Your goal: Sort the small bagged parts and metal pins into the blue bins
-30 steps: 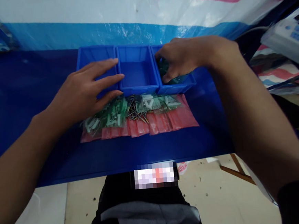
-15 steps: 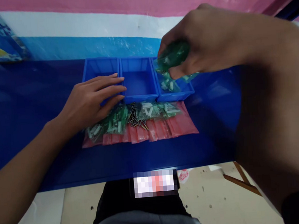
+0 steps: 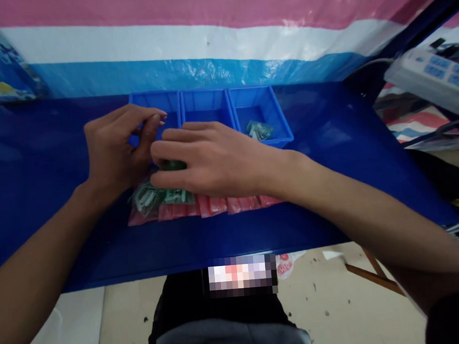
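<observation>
Three blue bins stand in a row: a left bin, a middle bin and a right bin. Clear greenish packing with pale pieces lies inside the right one. In front of the bins, green bags of white plugs rest on flat pink bags. My left hand is closed in a pinch by the left bin; what its fingertips hold, if anything, is too small to name. Over the pile, my right hand curls its fingers around a green bag, mostly hidden.
All this stands on a blue table against a striped sheet. A power strip with cables is at the right. A blue printed bag sits at the far left. A phone with a blurred screen lies on my lap.
My right hand has swung left and down from above the right bin to the pile. Its earlier green bag has left that raised position. My left hand's spread fingers have drawn into a pinch.
</observation>
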The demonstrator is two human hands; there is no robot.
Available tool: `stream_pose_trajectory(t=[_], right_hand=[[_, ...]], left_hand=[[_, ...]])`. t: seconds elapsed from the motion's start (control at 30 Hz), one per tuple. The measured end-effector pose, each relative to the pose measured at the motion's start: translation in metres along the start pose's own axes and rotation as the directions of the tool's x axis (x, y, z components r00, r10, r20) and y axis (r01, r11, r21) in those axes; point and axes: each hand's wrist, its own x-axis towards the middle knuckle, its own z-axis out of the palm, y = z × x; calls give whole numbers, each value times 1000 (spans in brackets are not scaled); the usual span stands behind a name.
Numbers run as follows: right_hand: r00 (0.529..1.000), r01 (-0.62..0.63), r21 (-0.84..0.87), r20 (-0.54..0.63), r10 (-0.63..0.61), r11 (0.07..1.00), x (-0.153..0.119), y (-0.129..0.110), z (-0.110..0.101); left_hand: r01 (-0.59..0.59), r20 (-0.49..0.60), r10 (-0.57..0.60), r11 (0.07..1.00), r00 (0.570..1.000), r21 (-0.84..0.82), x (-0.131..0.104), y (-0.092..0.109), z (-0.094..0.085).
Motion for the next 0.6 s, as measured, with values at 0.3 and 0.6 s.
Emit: stream_pose_trajectory(t=[0.3,0.6], right_hand=[[977,76,-170,-182,-107,983,-64,-1,21],[990,-11,-194,-142,-17,981,-103,-6,14]], left_hand=[[-67,54,65,997,996,33,-2,4,4],[-175,73,176,984,982,-13,-2,4,4]])
